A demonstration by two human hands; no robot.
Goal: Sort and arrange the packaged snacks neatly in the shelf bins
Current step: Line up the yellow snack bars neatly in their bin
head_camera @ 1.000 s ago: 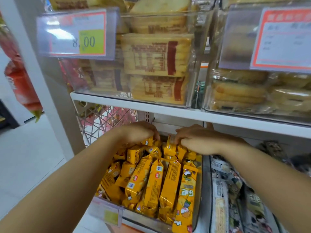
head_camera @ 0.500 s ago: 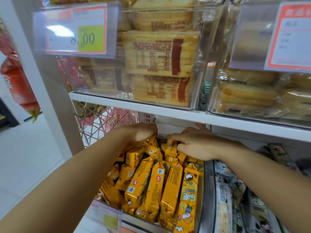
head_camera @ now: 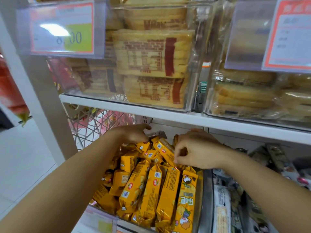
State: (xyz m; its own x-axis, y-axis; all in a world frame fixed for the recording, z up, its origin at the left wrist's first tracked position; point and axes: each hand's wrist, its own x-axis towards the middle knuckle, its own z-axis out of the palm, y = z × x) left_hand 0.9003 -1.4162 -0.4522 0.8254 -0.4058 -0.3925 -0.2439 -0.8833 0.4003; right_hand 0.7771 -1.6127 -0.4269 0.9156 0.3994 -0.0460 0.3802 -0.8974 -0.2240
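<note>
Lower centre of frame: clear bin (head_camera: 200, 185) filled with yellow snack packets (head_camera: 151, 187), front rows lying lengthwise, back rows jumbled.
Left hand (head_camera: 134, 134): centre, at the bin's back, fingers curled down among the packets; grasp cannot be told.
Right hand (head_camera: 198, 148): right of centre, fingers curled, pinching a tilted packet (head_camera: 164, 148).
Above: white shelf (head_camera: 168, 117) carrying biscuit tubs (head_camera: 151, 56); price tag (head_camera: 62, 29) upper left.

White shelf (head_camera: 168, 117) bears clear bins (head_camera: 196, 56) of packaged snacks (head_camera: 151, 56).
</note>
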